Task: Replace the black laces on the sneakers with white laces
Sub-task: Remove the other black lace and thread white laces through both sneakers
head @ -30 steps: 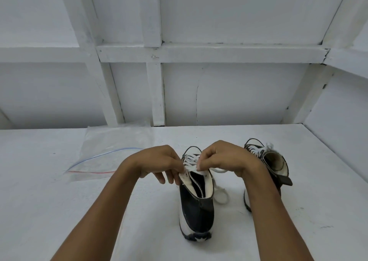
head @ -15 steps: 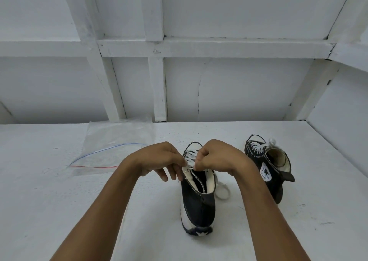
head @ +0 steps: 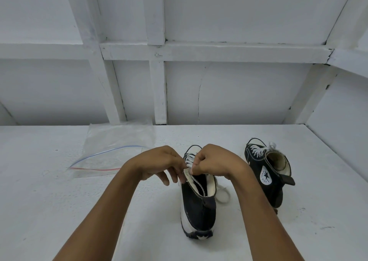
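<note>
A black high-top sneaker stands in the middle of the white surface, heel toward me, with a white lace threaded up its front. My left hand pinches the left edge of the sneaker's collar by the top eyelets. My right hand has its fingers curled around the white lace at the same spot. A loose loop of the lace lies on the surface to the sneaker's right. The second black sneaker stands to the right, laced in white, star logo showing.
A clear zip bag with a red and blue seal lies flat at the back left. White panelled walls close off the back and the right side of the surface.
My view has tipped slightly, so everything sits a bit higher in frame. Both hands have drawn closer together at the top eyelets. The sneakers have stayed in place.
</note>
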A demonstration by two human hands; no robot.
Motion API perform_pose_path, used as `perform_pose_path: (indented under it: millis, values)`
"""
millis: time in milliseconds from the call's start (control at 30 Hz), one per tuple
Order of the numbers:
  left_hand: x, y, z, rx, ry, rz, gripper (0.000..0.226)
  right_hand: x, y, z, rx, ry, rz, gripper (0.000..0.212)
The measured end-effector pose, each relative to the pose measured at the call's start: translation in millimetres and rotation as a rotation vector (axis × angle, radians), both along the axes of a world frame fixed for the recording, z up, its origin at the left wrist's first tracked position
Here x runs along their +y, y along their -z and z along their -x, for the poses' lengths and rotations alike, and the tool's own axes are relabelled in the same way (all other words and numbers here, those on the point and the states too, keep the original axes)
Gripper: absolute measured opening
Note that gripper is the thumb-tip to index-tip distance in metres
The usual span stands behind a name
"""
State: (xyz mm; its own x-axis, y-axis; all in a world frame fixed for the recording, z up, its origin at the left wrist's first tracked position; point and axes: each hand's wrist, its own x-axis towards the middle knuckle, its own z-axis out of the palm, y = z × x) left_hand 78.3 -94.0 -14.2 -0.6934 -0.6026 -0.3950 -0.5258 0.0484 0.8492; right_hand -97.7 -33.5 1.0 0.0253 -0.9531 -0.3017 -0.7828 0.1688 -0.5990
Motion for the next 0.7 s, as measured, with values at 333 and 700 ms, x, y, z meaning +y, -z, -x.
perform_pose_path:
  millis: [333,700]
  values:
    - [-17,5,-33,0.448,-0.238,-0.021,0.022,2,-8,15,-0.219,0.127,0.078,0.068]
    - [-3,6,-25,0.045,-0.057,0.012,0.013,3,-2,27,-0.311,0.104,0.131,0.040]
